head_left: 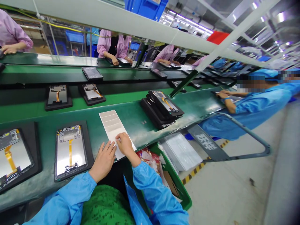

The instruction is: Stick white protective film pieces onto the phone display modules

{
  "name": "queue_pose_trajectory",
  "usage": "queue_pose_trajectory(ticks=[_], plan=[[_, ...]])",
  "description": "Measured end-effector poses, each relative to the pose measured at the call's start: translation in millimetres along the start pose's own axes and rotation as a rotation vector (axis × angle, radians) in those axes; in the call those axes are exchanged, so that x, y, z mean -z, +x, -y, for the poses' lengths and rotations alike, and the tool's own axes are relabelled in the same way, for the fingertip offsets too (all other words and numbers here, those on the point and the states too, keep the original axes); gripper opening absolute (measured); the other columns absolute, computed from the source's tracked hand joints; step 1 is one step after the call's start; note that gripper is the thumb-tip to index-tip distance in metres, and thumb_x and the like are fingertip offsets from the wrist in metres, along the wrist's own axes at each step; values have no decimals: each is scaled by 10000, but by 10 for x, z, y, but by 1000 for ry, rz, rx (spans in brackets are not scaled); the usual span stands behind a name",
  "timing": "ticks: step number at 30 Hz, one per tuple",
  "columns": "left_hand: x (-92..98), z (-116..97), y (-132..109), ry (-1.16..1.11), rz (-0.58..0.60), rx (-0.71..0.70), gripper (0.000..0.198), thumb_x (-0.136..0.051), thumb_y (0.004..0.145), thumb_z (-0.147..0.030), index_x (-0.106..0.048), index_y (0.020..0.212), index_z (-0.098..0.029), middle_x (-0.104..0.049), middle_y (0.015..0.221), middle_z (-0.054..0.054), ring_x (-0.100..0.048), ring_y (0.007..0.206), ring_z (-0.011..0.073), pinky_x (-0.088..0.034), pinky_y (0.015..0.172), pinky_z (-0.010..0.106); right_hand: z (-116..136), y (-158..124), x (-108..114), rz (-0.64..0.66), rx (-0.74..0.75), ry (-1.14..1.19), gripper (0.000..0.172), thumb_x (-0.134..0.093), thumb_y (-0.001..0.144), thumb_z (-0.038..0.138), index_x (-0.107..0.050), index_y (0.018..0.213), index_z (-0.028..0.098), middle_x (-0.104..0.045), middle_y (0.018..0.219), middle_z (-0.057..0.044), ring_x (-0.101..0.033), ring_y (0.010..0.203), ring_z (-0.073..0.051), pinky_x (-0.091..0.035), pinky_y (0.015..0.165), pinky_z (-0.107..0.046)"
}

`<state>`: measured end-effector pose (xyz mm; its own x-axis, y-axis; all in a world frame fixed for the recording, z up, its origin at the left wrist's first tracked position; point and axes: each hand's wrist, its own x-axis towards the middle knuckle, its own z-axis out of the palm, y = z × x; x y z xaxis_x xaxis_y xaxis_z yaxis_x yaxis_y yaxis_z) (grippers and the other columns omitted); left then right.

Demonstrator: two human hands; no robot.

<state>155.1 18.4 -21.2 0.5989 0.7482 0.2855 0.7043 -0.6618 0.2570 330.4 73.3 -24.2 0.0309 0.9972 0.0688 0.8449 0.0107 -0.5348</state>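
A white sheet of grey rectangular strips (112,125) lies on the green bench (131,117) in front of me. My left hand (103,161) rests flat on its near end, fingers stretched out. My right hand (124,144) sits beside it, fingers curled and pinching at a strip on the sheet's near part. Left of the hands lies an opened tablet in a black tray (70,150), its back showing an orange flex cable. A second such tray (14,156) lies further left.
A stack of tablet trays (161,107) stands to the right on the bench. More trays (58,96) ride the green belt behind. A green bin (178,187) with bags sits below the bench edge. A person in blue (255,103) works to the right; people in pink (112,43) sit opposite.
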Motion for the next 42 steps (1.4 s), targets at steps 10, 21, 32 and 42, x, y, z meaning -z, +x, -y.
queue_pose_trajectory(ticks=[10, 21, 32, 42], plan=[[-9, -11, -11, -1, -1, 6, 448, -432, 988, -199, -507, 1426, -140, -497, 1523, 120, -390, 1447, 298, -310, 1190, 543, 44, -154, -18, -120, 119, 84, 246, -543, 890, 116, -694, 1068, 194, -615, 1091, -95, -582, 1053, -233, -487, 965, -378], [12, -16, 56, 8, 37, 26, 462, -380, 1018, -292, -495, 1427, -110, -458, 1546, 156, -372, 1461, 299, -309, 1193, 541, 39, 31, 176, -321, 23, 457, 292, -555, 904, 469, -653, 941, 196, -702, 996, -111, -651, 921, -249, -520, 813, -401], [1031, 657, -1111, -10, -265, 248, 380, -439, 953, -109, -576, 1301, -178, -591, 1383, 132, -501, 1333, 258, -388, 1162, 530, 1746, 249, -390, 203, 328, 629, 89, -618, 875, 265, -647, 810, 212, -663, 1121, -73, -624, 1082, -212, -467, 980, -382], [840, 1452, -1246, 97, -260, 404, 492, -401, 908, -41, -596, 1332, -197, -511, 1471, 142, -436, 1385, 309, -429, 1116, 564, 2024, 528, -865, 317, 327, 327, 106, -683, 866, 168, -671, 767, 203, -643, 1136, -52, -551, 1115, -214, -393, 1022, -413]])
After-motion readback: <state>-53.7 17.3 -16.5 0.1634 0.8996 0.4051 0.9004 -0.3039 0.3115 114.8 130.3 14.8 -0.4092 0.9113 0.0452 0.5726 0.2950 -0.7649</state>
